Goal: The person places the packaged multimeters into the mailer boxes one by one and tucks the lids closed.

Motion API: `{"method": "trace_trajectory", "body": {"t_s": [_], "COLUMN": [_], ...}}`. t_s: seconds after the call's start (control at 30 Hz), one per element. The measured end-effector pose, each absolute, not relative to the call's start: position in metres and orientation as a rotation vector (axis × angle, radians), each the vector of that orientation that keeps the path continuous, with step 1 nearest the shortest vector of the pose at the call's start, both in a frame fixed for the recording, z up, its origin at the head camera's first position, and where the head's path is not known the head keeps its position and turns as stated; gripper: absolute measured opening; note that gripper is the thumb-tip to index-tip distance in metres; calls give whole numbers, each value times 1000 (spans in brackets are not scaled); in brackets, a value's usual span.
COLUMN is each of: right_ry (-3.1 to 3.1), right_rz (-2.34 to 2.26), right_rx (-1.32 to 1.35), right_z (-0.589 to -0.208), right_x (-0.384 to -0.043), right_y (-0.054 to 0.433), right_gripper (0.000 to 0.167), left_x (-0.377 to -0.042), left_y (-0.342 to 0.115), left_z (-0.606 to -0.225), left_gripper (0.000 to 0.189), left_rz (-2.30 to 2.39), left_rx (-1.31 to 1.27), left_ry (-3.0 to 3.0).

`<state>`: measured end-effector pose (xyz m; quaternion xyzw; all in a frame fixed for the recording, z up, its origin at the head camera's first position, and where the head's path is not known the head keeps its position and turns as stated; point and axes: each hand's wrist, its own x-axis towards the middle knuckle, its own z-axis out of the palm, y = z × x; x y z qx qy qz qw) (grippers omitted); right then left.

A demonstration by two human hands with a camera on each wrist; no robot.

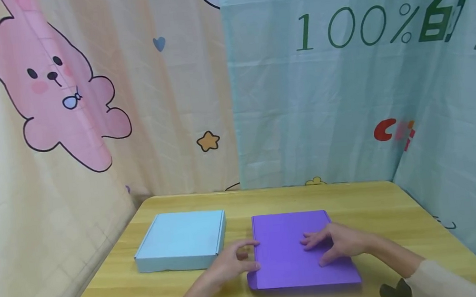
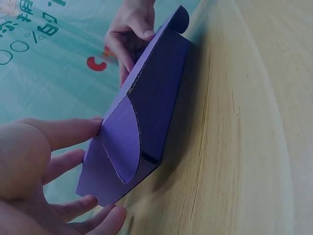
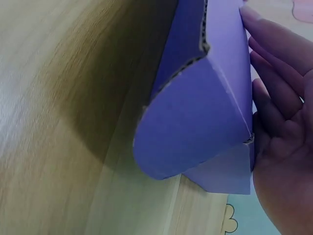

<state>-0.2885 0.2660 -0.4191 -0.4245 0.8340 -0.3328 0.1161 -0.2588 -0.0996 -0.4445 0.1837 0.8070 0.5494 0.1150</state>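
Observation:
A purple cardboard box (image 1: 289,253) lies on the table with its lid over it. The lid's front flap sticks out, and its rounded side tabs, one near the left hand (image 2: 120,139) and one near the right hand (image 3: 190,122), hang outside the box. My left hand (image 1: 231,261) is at the box's left side, thumb touching the lid's edge near the front corner, the other fingers spread along the side. My right hand (image 1: 346,241) rests on the right part of the lid with its fingers extended. The inside of the box is hidden.
A closed light blue box (image 1: 182,235) sits on the wooden table (image 1: 118,294), left of the purple one and close to my left hand. Printed curtains (image 1: 302,104) hang behind the table and along both sides.

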Motion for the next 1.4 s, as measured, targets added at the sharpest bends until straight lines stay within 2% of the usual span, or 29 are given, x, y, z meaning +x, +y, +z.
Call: {"method": "trace_trajectory", "body": {"t_s": [0.13, 0.37, 0.67, 1.0, 1.4], "right_ry": [2436, 2436, 2419, 2399, 2408], "right_rz": [-979, -948, -940, -954, -928], "right_rx": [-1228, -1225, -1177, -1167, -1180], "right_z": [-414, -415, -411, -411, -411], "right_x": [-290, -288, -290, -290, -291], "right_y": [265, 265, 263, 264, 264], "right_gripper": [47, 51, 55, 56, 55], "left_x": [-256, -238, -224, -212, -210], "left_y": [-99, -92, -86, -84, -86], "left_z": [-442, -446, -453, -448, -452], "left_gripper": [56, 54, 39, 45, 52], "left_rz": [1580, 1694, 1762, 1741, 1943], "left_rx": [529, 369, 210, 99, 160], "left_ry": [2461, 2402, 2324, 2253, 1937]}}
